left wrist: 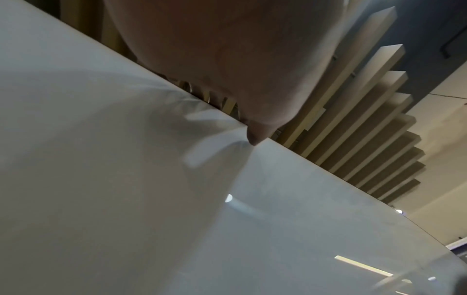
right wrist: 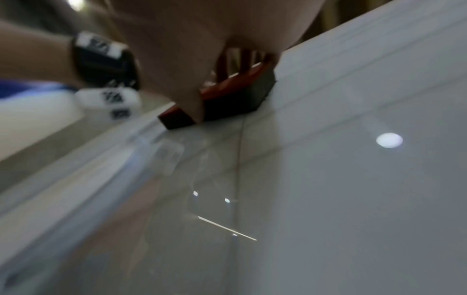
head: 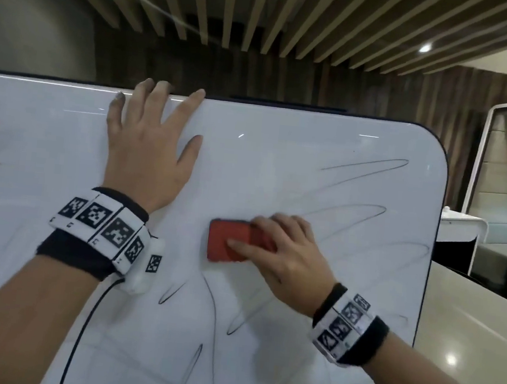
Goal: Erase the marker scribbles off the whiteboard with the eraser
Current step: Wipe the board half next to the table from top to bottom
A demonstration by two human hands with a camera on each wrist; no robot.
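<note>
Fingers [head: 269, 224] of the right hand [head: 283, 254] curl over the red eraser [head: 228, 242], pinching it against the thumb and pressing its dark felt flat on the whiteboard [head: 281, 151]; the left hand [head: 150, 149] lies spread and flat near the board's top edge, fingertips hooked over it, steadying the panel. Marker scribbles [head: 364, 169] loop to the right of the eraser and below it, so much remains to wipe; to do it well, I judge, keep the felt fully flat, press evenly, and sweep in overlapping strokes toward the rounded corner; brace firmly so the board does not rock. No brand or legible writing shows; the wristbands [head: 101, 226] carry only square coded markers.
</note>
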